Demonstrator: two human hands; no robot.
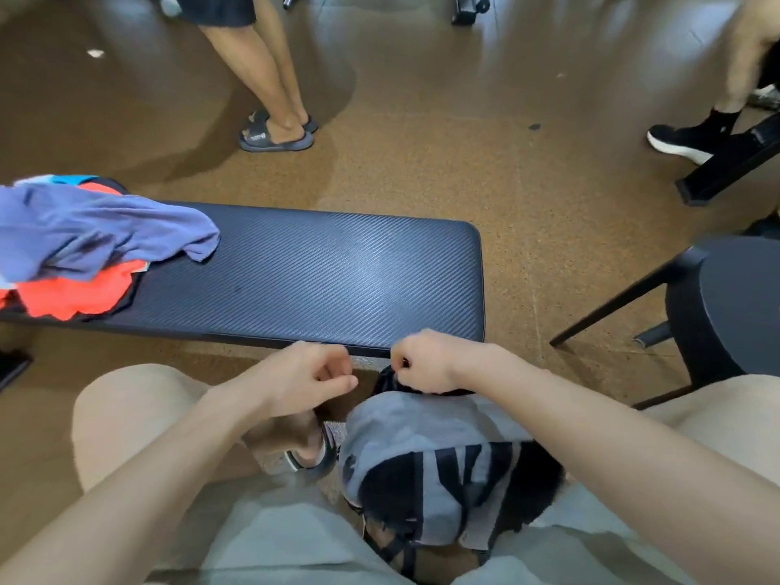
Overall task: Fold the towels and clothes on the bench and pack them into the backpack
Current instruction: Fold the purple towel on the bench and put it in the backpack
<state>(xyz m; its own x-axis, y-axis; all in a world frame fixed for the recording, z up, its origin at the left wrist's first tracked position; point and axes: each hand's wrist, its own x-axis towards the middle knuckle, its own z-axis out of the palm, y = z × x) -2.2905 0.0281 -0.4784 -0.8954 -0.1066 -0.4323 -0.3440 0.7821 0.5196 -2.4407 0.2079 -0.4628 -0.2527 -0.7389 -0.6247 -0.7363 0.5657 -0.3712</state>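
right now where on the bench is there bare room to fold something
The bench pad is bare from the blue garment to its right end, across its full depth. The left end is crowded: blue garment over orange clothes.

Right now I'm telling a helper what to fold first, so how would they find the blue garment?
Start at the long black padded bench across the middle of the view and follow it to its left end, where loose clothes are heaped. The blue garment is the crumpled, pale blue-purple cloth on top of that heap. It overlies the bright orange-red piece, which shows below it.
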